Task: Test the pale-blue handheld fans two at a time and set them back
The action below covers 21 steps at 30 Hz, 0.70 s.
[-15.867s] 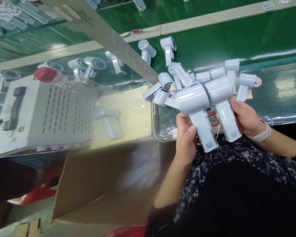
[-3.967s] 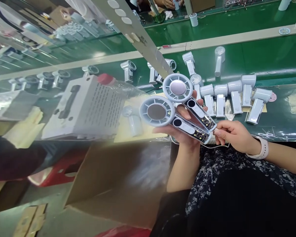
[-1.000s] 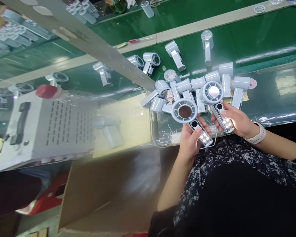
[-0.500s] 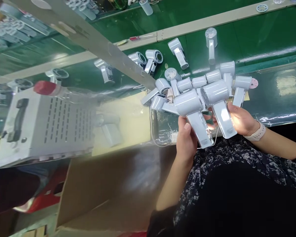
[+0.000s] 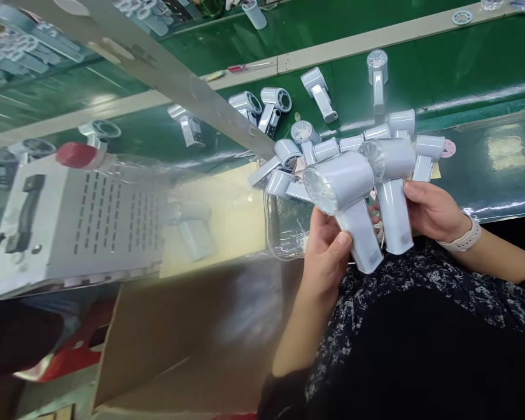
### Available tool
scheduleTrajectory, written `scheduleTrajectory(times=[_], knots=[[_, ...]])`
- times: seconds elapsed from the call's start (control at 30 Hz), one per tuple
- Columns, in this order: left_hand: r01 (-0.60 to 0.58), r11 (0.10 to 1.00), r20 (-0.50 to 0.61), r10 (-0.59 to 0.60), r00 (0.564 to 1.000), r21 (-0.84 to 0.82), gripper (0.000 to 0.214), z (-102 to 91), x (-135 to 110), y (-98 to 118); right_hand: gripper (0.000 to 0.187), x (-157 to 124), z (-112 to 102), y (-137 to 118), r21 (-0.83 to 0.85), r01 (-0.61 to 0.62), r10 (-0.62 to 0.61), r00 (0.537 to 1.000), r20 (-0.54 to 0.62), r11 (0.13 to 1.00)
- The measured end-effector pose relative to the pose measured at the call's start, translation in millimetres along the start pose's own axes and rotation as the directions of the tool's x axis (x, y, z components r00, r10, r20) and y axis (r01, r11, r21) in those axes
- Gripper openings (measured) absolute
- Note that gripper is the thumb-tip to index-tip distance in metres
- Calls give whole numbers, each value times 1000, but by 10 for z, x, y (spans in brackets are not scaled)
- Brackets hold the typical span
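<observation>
Two handheld fans in pale blue-white plastic, T-shaped, one per hand.

Item 1: left-hand fan (image 5: 343,181), its round grille end turned up and to the left, its handle pointing down. The left hand (image 5: 326,256) clamps the handle, thumb (image 5: 343,238) laid across it.

Item 2: right-hand fan (image 5: 391,166), handle pointing down, its head just beside the first fan's head. The right hand (image 5: 433,213) clamps this one from the side. The hands are apart, with both fans between them, held above a dark floral garment (image 5: 376,309).

Nearby, on the green counter (image 5: 476,64): a loose heap of matching fans (image 5: 328,150), just past the held pair, and a few more lying singly beyond it, among them an upright-lying fan (image 5: 377,79). A pink washer (image 5: 448,148) sits by the heap — a clear plastic bag (image 5: 284,227) lies under the left hand's side.

Also present: a pale watch (image 5: 466,238) on the right wrist and a cardboard box flap (image 5: 179,344) at lower left.
</observation>
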<state>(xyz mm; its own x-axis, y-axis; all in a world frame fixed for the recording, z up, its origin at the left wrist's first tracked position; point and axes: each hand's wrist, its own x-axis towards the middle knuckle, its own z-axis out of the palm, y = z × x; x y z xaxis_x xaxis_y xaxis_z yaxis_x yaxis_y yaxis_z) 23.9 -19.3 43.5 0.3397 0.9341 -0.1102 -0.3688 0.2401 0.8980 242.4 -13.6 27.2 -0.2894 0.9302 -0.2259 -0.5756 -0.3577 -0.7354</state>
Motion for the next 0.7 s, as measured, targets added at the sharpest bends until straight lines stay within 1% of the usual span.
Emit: scheduleTrajectory(times=[0.1, 0.17, 0.3, 0.43, 0.5, 0.57, 0.7], knots=[[93, 995, 24, -93, 995, -22, 65, -85, 105, -84, 34, 44, -1, 37, 43, -19, 19, 1000, -4, 999], [106, 991, 27, -105, 994, -75, 64, -107, 155, -117, 30, 48, 17, 59, 33, -24, 24, 1000, -6, 999], [105, 977, 36, -99, 994, -187, 57, -79, 192, -105, 26, -11, 105, 42, -3, -12, 12, 1000, -19, 1000], [115, 965, 64, -102, 993, -236, 49, -53, 194, -69, 40, -96, 201, -9, -44, -4, 4, 1000, 10, 999], [104, 965, 68, -90, 994, -239, 47, -46, 188, -63, 45, -119, 222, -16, -52, 12, -11, 1000, 20, 999], [80, 969, 68, -66, 995, -235, 46, -37, 183, -56, 43, -130, 232, -16, -63, 42, -41, 999, 20, 997], [57, 968, 65, -43, 997, -245, 45, -21, 182, -16, 34, -154, 250, -38, -109, 76, -74, 997, 21, 991]])
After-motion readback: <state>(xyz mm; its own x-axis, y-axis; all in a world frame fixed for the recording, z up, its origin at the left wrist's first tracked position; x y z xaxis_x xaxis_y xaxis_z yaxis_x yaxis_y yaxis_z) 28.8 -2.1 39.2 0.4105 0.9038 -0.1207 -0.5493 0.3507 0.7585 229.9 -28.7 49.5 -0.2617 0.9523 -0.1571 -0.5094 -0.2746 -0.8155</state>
